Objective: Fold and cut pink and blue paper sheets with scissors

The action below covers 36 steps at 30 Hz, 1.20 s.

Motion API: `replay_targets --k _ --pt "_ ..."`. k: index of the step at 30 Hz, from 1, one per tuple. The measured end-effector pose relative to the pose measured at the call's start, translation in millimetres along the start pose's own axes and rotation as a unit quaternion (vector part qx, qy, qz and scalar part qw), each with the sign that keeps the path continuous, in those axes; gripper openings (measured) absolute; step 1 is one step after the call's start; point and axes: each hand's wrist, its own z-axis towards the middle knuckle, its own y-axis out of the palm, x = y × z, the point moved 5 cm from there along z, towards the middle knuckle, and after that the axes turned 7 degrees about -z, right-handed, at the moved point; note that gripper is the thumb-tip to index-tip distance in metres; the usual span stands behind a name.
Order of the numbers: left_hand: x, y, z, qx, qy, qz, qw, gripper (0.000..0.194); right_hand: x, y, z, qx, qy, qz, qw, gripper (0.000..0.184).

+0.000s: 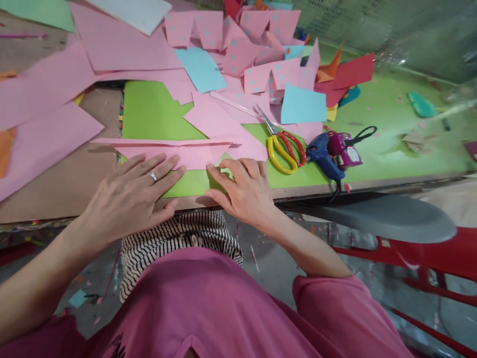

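A folded strip of pink paper [197, 155] lies along the front of the green table, its far edge bent upward. My left hand [136, 191], with a ring on one finger, rests flat over the strip's near left part, fingers stretched out. My right hand [244, 189] is at the strip's near right edge, its fingers bent and apart and its index fingertip touching the paper. Nothing shows in its grasp. Scissors [283, 146] with one yellow and one red handle lie to the right of my right hand, partly over pink paper scraps [227, 119].
A blue glue gun [323, 155] and a purple object [345, 149] with a black cord lie right of the scissors. Behind are folded, dotted pink pieces [257, 82], light blue sheets [303, 104] and red paper [350, 74]. Larger pink sheets [44, 144] cover the left. A grey seat [391, 216] adjoins the table edge.
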Motion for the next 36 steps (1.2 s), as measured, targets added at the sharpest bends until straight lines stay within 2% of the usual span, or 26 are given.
replay_targets --k 4,9,14,17,19,22,25,29,33,36 --pt "1 0.6 0 0.008 0.012 0.018 1.0 0.051 -12 1 11 0.02 -0.019 0.035 0.999 0.05" --pt "-2 -1.2 1 0.018 -0.015 -0.012 1.0 0.055 -25 7 26 0.023 -0.064 0.019 0.998 0.051" --pt "-8 -3.2 2 0.007 -0.058 -0.05 0.997 0.059 -30 6 31 0.0 -0.07 -0.012 0.997 0.055" --pt "-7 -3.2 0 -0.01 -0.046 -0.044 0.998 0.06 -33 5 33 -0.015 -0.065 -0.019 0.998 0.057" --pt "-4 -3.5 -4 -0.001 -0.036 -0.027 0.999 0.061 -34 5 33 -0.02 -0.059 -0.02 0.998 0.057" --pt "1 -3.0 -13 0.036 -0.097 0.024 0.994 0.063 -34 5 34 -0.016 -0.061 -0.022 0.998 0.057" --pt "7 4.3 -17 0.028 -0.172 0.042 0.984 0.069 -33 7 32 -0.006 -0.063 -0.026 0.998 0.056" --pt "14 10.4 -13 0.016 -0.186 0.046 0.981 0.075 -31 6 31 0.003 -0.059 -0.029 0.998 0.054" --pt "12 4.4 -18 0.036 -0.187 0.092 0.977 0.075 -30 5 32 -0.004 -0.06 -0.021 0.998 0.05" --pt "6 -1.0 -29 0.038 -0.21 0.112 0.97 0.075 -30 5 34 -0.011 -0.058 -0.019 0.998 0.049"
